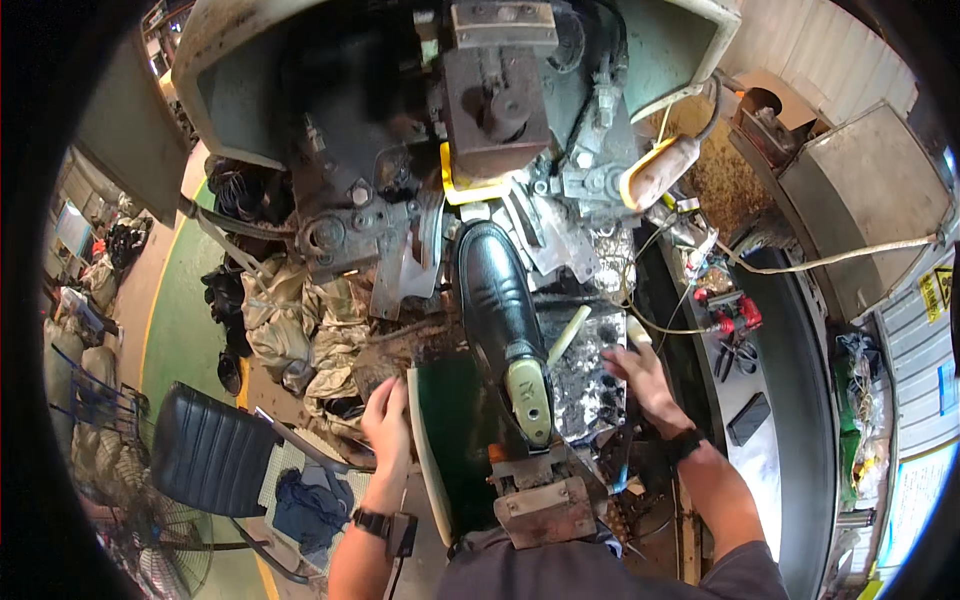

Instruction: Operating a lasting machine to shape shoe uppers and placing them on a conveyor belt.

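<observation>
A black leather shoe upper (495,290) is stretched over a pale green last (530,400), its toe under the clamp head of a shoe machine (495,110). My left hand (388,420) is left of it, by the pale edge of a dark green panel (450,430), fingers loosely bent, nothing visible in them. Over the blotched metal plate (590,375) to the right is my right hand (645,380), its fingers apart. A pale cap-like piece (637,330) sits at one fingertip; whether it is worn or touched I cannot tell. A pale stick (569,334) lies between shoe and right hand.
A lamp (660,172) hangs at the machine's right. Scissors (738,358) and a red tool (735,312) lie on the ledge beside a dark conveyor-like channel (790,440). To the left are a black chair (215,445) and heaped cloth sacks (310,330).
</observation>
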